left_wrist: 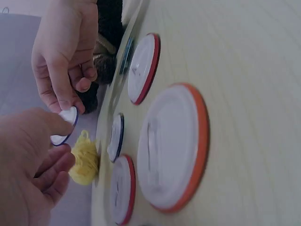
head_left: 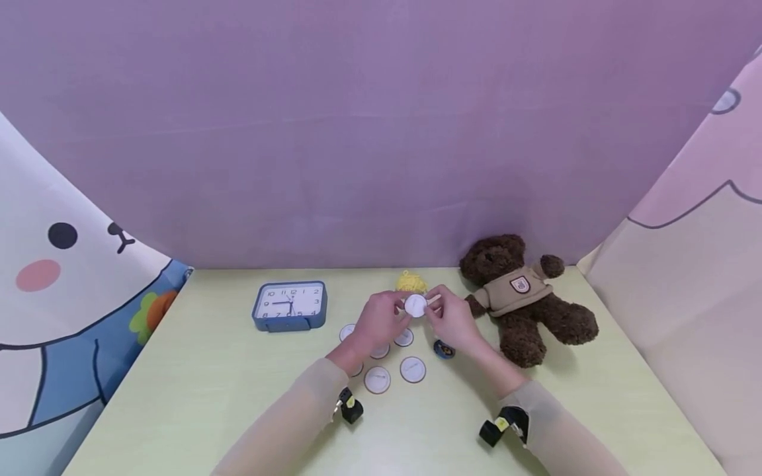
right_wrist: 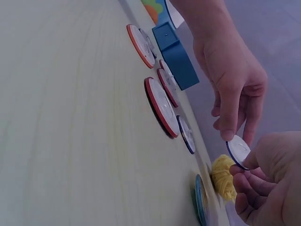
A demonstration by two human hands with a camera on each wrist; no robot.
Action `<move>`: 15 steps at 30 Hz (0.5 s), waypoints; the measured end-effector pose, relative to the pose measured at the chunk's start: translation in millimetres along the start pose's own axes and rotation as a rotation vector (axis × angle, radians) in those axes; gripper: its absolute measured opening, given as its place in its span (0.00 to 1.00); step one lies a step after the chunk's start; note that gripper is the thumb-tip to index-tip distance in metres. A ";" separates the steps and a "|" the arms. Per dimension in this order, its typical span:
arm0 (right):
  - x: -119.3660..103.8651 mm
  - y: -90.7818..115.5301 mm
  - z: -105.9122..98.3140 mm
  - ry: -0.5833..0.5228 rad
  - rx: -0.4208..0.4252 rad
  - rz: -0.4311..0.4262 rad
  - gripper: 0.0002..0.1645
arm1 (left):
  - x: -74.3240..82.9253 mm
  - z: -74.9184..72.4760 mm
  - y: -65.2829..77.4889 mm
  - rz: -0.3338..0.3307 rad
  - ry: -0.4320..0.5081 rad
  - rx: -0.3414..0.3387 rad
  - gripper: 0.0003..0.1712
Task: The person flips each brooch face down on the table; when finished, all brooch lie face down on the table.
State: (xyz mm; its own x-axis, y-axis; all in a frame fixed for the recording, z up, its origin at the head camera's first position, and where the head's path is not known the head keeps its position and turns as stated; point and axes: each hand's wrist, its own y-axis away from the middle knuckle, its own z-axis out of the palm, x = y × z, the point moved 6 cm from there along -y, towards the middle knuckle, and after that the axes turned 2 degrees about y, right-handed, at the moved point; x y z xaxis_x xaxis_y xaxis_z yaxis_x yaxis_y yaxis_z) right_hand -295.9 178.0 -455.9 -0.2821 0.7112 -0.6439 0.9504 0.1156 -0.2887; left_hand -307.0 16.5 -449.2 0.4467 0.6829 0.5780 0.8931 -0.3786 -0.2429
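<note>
Both hands meet just above the tabletop [head_left: 208,370] in the middle of the head view, pinching one small white disc [head_left: 415,305] between them. The left hand [head_left: 381,320] holds its left edge with thumb and forefinger, the other fingers loosely curled; the right hand [head_left: 452,320] pinches the opposite edge the same way. The left wrist view shows the disc has a dark blue rim and is lifted clear of the surface.

Directly behind the disc, toward the top of the frame, lies a small yellow yarn ball [head_left: 411,281]. Below the hands, several flat white discs [head_left: 378,379] lie on the tabletop, some rimmed red or orange, one rimmed dark blue, close together but mostly apart. A dark blue round piece [head_left: 443,349] lies just under the right hand.

Left of the hands stands a blue clock [head_left: 290,305], tilted back. To the right sits a brown teddy bear [head_left: 518,297] in a beige shirt, against the purple backdrop [head_left: 381,132].
</note>
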 end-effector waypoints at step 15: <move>-11.9 -7.7 28.9 0.097 -0.132 -0.049 0.14 | -29.4 8.3 0.9 -0.028 -0.119 -0.067 0.11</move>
State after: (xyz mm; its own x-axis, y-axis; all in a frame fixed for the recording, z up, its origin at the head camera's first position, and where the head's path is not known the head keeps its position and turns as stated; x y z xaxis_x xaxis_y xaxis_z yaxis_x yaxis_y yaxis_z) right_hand -303.6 148.6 -466.5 -0.3208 0.7653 -0.5580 0.9465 0.2374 -0.2185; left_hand -318.9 1.2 -472.9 0.4287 0.7616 0.4860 0.9014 -0.3969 -0.1732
